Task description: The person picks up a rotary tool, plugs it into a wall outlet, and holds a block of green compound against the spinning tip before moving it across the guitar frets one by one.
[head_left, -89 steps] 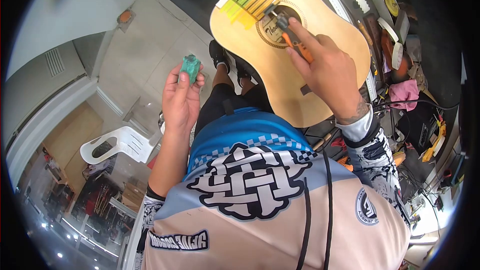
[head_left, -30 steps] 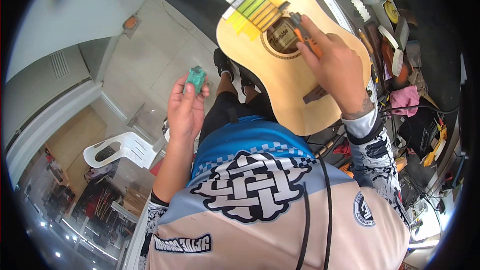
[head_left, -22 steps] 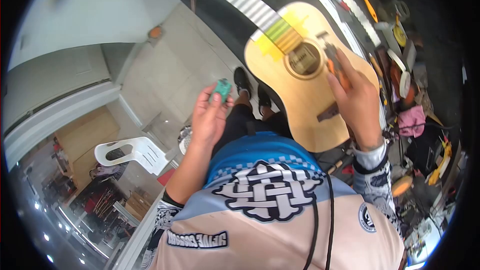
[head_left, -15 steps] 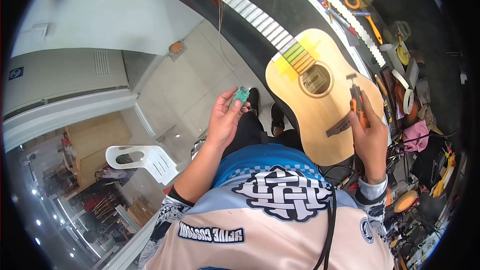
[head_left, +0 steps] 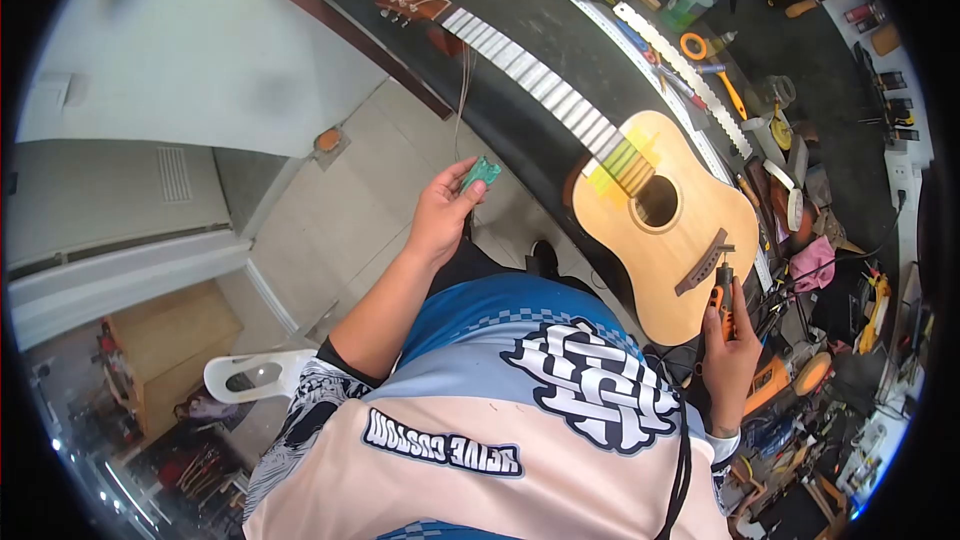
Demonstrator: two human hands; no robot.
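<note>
An acoustic guitar (head_left: 665, 240) lies flat on a dark workbench (head_left: 560, 10), its neck running up and left to the headstock (head_left: 412, 2). Yellow and green tape strips (head_left: 625, 165) cover the frets beside the sound hole. My left hand (head_left: 440, 215) is raised off the bench's left edge and pinches a small green pad (head_left: 480, 173). My right hand (head_left: 728, 355) is near the guitar's lower end, below the bridge, and grips an orange-and-black hand tool (head_left: 722, 290) pointing up.
Tools, tape rolls, a long ruler (head_left: 600, 15) and a pink cloth (head_left: 812, 262) crowd the bench to the right of the guitar. A white plastic chair (head_left: 255, 375) stands on the tiled floor at lower left. My own feet show under the bench edge.
My right hand has drawn the orange tool away from the sound hole down past the bridge. My head has lifted, so the whole neck and headstock now show. The left hand keeps the green pad.
</note>
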